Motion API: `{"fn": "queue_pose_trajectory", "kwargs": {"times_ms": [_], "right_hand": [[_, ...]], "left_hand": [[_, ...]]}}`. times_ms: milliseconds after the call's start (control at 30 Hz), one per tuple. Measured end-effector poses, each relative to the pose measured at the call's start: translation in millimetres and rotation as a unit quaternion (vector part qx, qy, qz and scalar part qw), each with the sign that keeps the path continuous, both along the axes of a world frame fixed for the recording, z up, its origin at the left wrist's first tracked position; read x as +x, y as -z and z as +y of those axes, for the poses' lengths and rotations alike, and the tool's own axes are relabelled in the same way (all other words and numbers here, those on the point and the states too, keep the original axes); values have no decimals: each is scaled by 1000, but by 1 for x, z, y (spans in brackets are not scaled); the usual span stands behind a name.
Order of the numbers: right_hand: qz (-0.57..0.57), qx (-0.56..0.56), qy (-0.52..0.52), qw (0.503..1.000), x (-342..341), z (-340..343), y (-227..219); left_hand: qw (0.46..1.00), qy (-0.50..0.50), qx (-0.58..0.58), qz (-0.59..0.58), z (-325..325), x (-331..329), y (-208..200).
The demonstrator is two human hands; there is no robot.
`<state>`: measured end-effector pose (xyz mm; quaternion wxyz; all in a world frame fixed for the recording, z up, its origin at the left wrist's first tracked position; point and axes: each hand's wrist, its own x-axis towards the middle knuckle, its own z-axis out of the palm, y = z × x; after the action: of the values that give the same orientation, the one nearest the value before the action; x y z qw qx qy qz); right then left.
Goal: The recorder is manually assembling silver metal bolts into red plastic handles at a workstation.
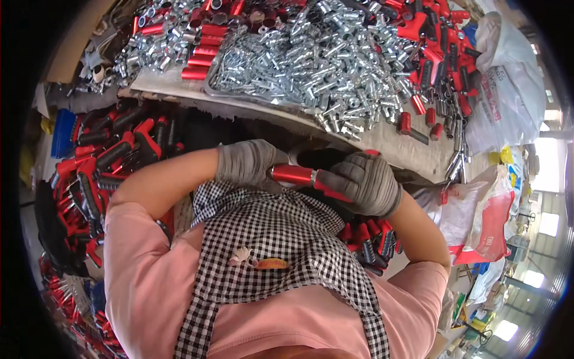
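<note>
A red metal tube (293, 173) with a silver ring at its right end lies level in front of the apron, between my two gloved hands. My left hand (251, 163), in a grey striped glove, is closed around the tube's left end. My right hand (362, 182), gloved alike, is closed on a red tool body (332, 190) that lines up with the tube. Most of that body is hidden under the right fingers, and I cannot tell how the two parts join.
Ahead, a worktop (433, 152) carries a heap of silver metal fittings (305, 57), a row of red tubes (202, 60) and red-black tool handles (427, 66). More such handles (113, 149) are piled at left. Plastic bags (508, 96) stand at right.
</note>
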<state>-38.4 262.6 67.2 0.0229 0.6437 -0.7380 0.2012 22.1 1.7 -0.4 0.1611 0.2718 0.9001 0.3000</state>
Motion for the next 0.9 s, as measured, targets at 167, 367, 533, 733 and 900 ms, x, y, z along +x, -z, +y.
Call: {"fn": "queue_pose_trajectory", "kwargs": {"times_ms": [167,367,533,733,900], "right_hand": [[120,39,-180,976,1,-6,-6],[-234,8,69,970,26,2,45],[-800,-45,203,563,28,-15,20],[-726,-41,224,649,22,-17,23],[-71,93,69,991,20,-14,12]], "left_hand": [[903,85,98,-410,4,5,10],[994,38,-89,-47,4,4,-25],[926,-30,-203,315,-9,5,-13],[975,-39,-162,145,-2,-9,-42],[990,39,-123,-63,4,-4,-33]]}}
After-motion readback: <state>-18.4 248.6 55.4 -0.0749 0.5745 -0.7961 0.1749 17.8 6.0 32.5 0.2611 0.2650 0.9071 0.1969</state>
